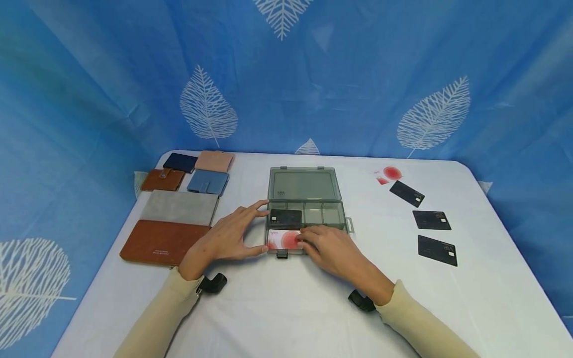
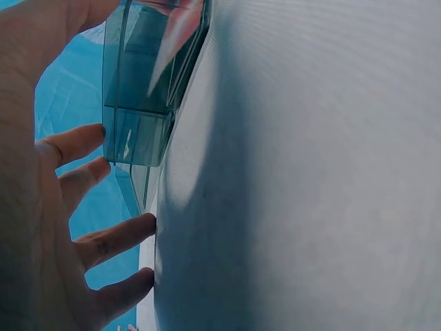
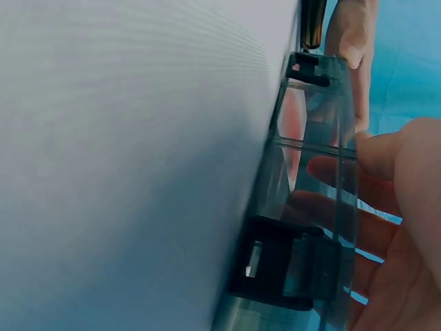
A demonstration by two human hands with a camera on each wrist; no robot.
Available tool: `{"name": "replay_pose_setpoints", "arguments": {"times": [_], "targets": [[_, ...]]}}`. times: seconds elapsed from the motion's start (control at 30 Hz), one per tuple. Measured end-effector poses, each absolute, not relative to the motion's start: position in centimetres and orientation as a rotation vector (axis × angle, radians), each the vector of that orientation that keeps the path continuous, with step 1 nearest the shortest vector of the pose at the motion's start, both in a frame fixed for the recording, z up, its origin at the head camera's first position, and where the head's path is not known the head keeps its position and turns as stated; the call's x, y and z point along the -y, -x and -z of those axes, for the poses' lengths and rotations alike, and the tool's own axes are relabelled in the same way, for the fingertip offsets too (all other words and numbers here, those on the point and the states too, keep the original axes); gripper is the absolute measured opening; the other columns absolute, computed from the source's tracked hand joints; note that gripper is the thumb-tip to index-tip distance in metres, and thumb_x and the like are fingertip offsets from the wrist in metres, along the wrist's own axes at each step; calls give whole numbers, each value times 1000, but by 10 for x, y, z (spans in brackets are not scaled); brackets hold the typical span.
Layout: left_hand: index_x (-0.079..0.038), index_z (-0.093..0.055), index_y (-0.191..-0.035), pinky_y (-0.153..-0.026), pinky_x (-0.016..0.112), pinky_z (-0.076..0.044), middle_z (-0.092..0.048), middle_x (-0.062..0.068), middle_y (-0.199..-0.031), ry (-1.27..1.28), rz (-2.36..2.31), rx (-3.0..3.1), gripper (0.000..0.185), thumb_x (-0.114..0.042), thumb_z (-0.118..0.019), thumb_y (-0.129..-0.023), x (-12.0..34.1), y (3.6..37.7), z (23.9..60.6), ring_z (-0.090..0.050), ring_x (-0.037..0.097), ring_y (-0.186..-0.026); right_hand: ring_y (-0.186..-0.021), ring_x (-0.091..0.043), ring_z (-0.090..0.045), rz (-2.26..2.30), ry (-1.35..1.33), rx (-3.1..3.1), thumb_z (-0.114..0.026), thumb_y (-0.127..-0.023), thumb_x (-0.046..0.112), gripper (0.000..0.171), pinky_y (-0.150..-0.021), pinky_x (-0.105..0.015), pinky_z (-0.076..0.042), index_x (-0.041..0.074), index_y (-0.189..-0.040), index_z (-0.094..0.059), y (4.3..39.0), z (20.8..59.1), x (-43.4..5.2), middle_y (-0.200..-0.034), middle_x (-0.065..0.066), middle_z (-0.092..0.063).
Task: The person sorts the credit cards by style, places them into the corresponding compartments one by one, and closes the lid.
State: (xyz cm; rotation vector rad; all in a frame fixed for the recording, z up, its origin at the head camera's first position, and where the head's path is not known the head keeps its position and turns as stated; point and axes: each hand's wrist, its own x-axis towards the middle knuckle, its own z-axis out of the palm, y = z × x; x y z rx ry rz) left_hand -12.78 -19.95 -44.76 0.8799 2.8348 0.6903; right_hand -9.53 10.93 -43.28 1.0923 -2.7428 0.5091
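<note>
from the head camera, the open compartment box sits mid-table with its long axis running left to right, and the red and white card lies flat in its near left compartment, long side the same way, just in front of a black card. the right hand rests its fingertips on the red card's right end, nearer to it than the left hand, which is spread flat against the box's left wall. at the left wrist, straight fingers lie beside the tinted wall, gripping nothing. at the right wrist, fingers reach into the box, relaxed, pressing rather than pinching.
</note>
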Motion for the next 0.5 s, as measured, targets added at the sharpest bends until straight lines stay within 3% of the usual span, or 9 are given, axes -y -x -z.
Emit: {"name": "replay_pose_setpoints", "arguments": {"times": [0.17,0.33,0.5], "targets": [[-18,-32,-171,-109,63,-50,-52,-1,-164,-902,-696,-2854,107,-64,-79,-87,199,130,445,-54,33,-142,-112,-26,-76,-532,-1077,2790,-71,-106,30,24,-92,-46,-62,16,-122,-82,95,434,-111,-129,-6,-78],[-20,-24,-173,-109,62,-50,-56,-3,-161,-888,-696,-2848,111,-64,-79,-87,199,129,444,-54,32,-142,-109,-25,-77,-519,-1094,2806,-68,-108,34,23,-88,-45,-63,20,-120,-83,96,433,-112,-130,-5,-77],[-18,-37,-169,-109,63,-49,-43,-4,-170,-899,-699,-2831,101,-65,-78,-88,199,127,447,-52,33,-144,-100,-17,-76,-566,-1102,2809,-70,-107,32,17,-81,-41,-63,22,-114,-82,95,429,-116,-114,4,-80]]}}
